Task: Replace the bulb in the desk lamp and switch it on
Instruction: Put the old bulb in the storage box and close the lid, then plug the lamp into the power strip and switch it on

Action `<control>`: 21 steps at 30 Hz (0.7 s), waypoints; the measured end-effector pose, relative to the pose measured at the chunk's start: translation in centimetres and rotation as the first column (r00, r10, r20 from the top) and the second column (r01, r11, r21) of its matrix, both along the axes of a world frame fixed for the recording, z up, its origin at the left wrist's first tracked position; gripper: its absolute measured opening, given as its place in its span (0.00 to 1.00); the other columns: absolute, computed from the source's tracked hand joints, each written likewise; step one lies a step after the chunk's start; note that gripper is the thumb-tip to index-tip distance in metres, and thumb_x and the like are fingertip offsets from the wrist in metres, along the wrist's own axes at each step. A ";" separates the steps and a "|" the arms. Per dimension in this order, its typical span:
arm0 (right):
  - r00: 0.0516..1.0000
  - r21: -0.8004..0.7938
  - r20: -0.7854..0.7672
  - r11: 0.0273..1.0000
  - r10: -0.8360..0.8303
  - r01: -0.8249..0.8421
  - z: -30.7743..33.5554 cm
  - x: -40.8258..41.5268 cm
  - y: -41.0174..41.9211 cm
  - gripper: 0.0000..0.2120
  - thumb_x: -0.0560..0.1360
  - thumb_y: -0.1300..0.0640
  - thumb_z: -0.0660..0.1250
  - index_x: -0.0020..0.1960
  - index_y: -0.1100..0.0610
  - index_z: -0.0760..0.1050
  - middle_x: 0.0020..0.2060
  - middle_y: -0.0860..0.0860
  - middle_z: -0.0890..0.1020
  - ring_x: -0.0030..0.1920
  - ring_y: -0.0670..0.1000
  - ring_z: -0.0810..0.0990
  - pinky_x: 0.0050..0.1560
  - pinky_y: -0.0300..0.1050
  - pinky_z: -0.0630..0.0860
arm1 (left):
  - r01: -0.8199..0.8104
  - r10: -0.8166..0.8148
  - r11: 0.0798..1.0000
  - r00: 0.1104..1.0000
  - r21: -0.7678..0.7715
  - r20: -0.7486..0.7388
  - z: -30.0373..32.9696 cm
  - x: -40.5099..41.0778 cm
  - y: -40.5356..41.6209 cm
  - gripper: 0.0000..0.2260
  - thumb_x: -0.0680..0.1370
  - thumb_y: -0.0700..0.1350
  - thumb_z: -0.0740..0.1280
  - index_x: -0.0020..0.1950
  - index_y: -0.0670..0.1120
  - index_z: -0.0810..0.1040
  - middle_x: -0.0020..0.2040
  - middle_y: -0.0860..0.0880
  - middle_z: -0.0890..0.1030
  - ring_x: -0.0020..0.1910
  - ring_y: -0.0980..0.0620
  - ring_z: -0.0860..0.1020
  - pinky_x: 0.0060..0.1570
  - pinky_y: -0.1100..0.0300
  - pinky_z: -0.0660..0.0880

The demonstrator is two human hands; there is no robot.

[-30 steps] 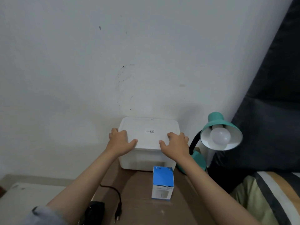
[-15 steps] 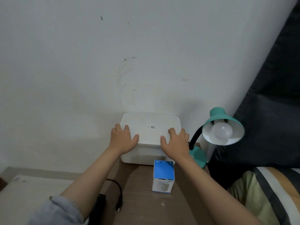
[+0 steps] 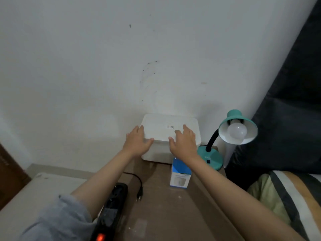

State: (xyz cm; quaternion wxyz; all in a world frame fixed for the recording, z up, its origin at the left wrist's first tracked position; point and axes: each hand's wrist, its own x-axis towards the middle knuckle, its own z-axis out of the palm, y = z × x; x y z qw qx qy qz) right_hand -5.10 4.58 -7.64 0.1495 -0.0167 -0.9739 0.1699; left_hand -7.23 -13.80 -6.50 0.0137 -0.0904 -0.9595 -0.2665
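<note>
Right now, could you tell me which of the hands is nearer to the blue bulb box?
Right. The right hand rests on the white container directly above the blue bulb box; the left hand is further left.

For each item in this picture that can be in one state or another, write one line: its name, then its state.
White storage box: lid on, both hands on it.
Left hand: flat on the lid's left edge.
Right hand: flat on the lid's right side.
Desk lamp: bulb fitted, unlit.
Plug: unplugged, lying loose.
Power strip: switch glowing red.
Bulb carton: upright, closed.
</note>
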 end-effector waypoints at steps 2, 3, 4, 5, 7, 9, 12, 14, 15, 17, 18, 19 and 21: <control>0.969 -0.072 -0.196 0.983 0.153 -0.169 -1.1 1.7 -1.9 0.17 0.74 0.56 0.65 0.58 0.65 0.76 0.61 0.66 0.75 0.62 0.65 0.72 0.63 0.60 0.71 | 0.018 -0.017 0.998 1.000 0.062 -0.025 -0.3 2.8 -1.3 0.31 0.78 0.54 0.63 0.75 0.41 0.57 0.75 0.42 0.60 0.76 0.46 0.56 0.73 0.49 0.53; 0.952 -0.104 -0.231 0.968 0.199 -0.228 -1.7 2.6 -2.8 0.15 0.72 0.57 0.66 0.56 0.65 0.77 0.56 0.63 0.78 0.59 0.63 0.75 0.58 0.56 0.74 | 0.018 -0.015 0.996 0.999 0.084 -0.032 -0.7 4.1 -2.2 0.30 0.77 0.53 0.64 0.74 0.41 0.59 0.74 0.42 0.63 0.75 0.46 0.59 0.72 0.51 0.55; 0.944 -0.137 -0.225 0.951 0.241 -0.276 -2.3 3.5 -3.7 0.14 0.72 0.58 0.66 0.55 0.64 0.78 0.52 0.61 0.79 0.56 0.61 0.76 0.55 0.52 0.76 | 0.012 -0.008 0.995 0.999 0.097 -0.038 -1.1 5.5 -3.1 0.29 0.77 0.52 0.65 0.73 0.41 0.61 0.73 0.42 0.65 0.73 0.45 0.62 0.71 0.53 0.58; 0.940 -0.167 -0.201 0.936 0.275 -0.309 -2.8 4.4 -4.6 0.14 0.72 0.57 0.65 0.54 0.63 0.78 0.49 0.59 0.80 0.53 0.59 0.77 0.52 0.49 0.75 | -0.002 0.005 0.995 1.000 0.101 -0.030 -1.7 6.8 -4.0 0.29 0.77 0.52 0.66 0.73 0.41 0.62 0.72 0.42 0.67 0.72 0.45 0.63 0.70 0.53 0.60; 0.941 -0.237 -0.105 0.911 0.322 -0.338 -4.1 5.6 -6.0 0.13 0.74 0.57 0.64 0.55 0.61 0.78 0.48 0.57 0.80 0.51 0.56 0.77 0.51 0.46 0.73 | -0.029 0.030 0.995 0.999 0.097 -0.012 -3.1 9.5 -5.8 0.28 0.76 0.52 0.67 0.72 0.42 0.64 0.70 0.42 0.69 0.70 0.45 0.66 0.68 0.55 0.62; 0.948 -0.315 0.020 0.902 0.318 -0.295 -5.8 6.4 -7.2 0.13 0.74 0.56 0.65 0.56 0.60 0.78 0.49 0.57 0.81 0.50 0.55 0.79 0.52 0.45 0.75 | -0.054 0.052 0.994 0.998 0.094 0.025 -4.7 12.0 -7.1 0.27 0.76 0.51 0.67 0.71 0.42 0.65 0.69 0.43 0.70 0.69 0.46 0.67 0.67 0.57 0.64; 0.954 -0.444 0.183 0.886 0.237 -0.134 -8.1 7.3 -8.6 0.13 0.73 0.56 0.67 0.56 0.59 0.79 0.51 0.55 0.83 0.48 0.53 0.81 0.51 0.42 0.76 | -0.091 0.082 0.991 0.992 0.095 0.097 -7.4 15.5 -8.6 0.28 0.75 0.52 0.68 0.71 0.43 0.65 0.68 0.44 0.71 0.68 0.45 0.68 0.66 0.56 0.65; 0.940 -0.482 0.276 0.875 0.201 -0.046 -9.2 7.8 -9.4 0.13 0.74 0.58 0.68 0.56 0.61 0.78 0.50 0.56 0.83 0.49 0.53 0.81 0.50 0.40 0.73 | -0.108 0.095 0.991 0.985 0.084 0.141 -9.2 17.2 -9.4 0.30 0.74 0.54 0.67 0.72 0.43 0.64 0.69 0.44 0.70 0.68 0.45 0.68 0.67 0.54 0.67; 0.930 -0.496 0.316 0.868 0.188 -0.007 -9.6 7.9 -9.8 0.13 0.74 0.59 0.68 0.57 0.62 0.78 0.50 0.57 0.83 0.51 0.54 0.81 0.51 0.41 0.74 | -0.118 0.106 0.991 0.981 0.069 0.163 -9.9 17.9 -9.7 0.31 0.74 0.54 0.67 0.73 0.43 0.62 0.70 0.44 0.68 0.69 0.45 0.67 0.68 0.54 0.66; 0.916 -0.531 0.365 0.845 0.164 0.061 -10.3 8.1 -10.3 0.13 0.74 0.58 0.69 0.57 0.61 0.78 0.51 0.57 0.83 0.52 0.54 0.80 0.54 0.45 0.75 | -0.136 0.126 0.990 0.975 0.040 0.185 -11.0 19.0 -10.1 0.32 0.75 0.54 0.66 0.74 0.43 0.60 0.73 0.44 0.64 0.72 0.45 0.63 0.70 0.55 0.62; 0.915 -0.530 0.373 0.844 0.152 0.075 -10.6 8.1 -10.6 0.13 0.73 0.57 0.69 0.56 0.60 0.78 0.51 0.57 0.83 0.51 0.54 0.80 0.54 0.46 0.76 | -0.145 0.136 0.989 0.973 0.037 0.187 -11.4 19.4 -10.1 0.32 0.75 0.53 0.66 0.74 0.44 0.59 0.73 0.44 0.62 0.72 0.45 0.62 0.70 0.55 0.61; 0.916 -0.514 0.376 0.854 0.138 0.082 -10.7 8.1 -10.8 0.12 0.73 0.56 0.70 0.55 0.59 0.79 0.50 0.56 0.83 0.51 0.53 0.80 0.53 0.46 0.77 | -0.157 0.147 0.987 0.971 0.039 0.190 -11.8 19.6 -10.2 0.32 0.75 0.53 0.66 0.75 0.44 0.58 0.74 0.44 0.62 0.73 0.45 0.61 0.70 0.55 0.61; 0.921 -0.486 0.372 0.869 0.115 0.088 -11.1 8.1 -11.2 0.12 0.72 0.54 0.71 0.53 0.58 0.80 0.48 0.54 0.83 0.49 0.52 0.80 0.50 0.44 0.76 | -0.175 0.162 0.983 0.968 0.053 0.193 -12.3 19.8 -10.4 0.32 0.76 0.53 0.65 0.75 0.44 0.58 0.73 0.44 0.62 0.72 0.45 0.62 0.70 0.54 0.63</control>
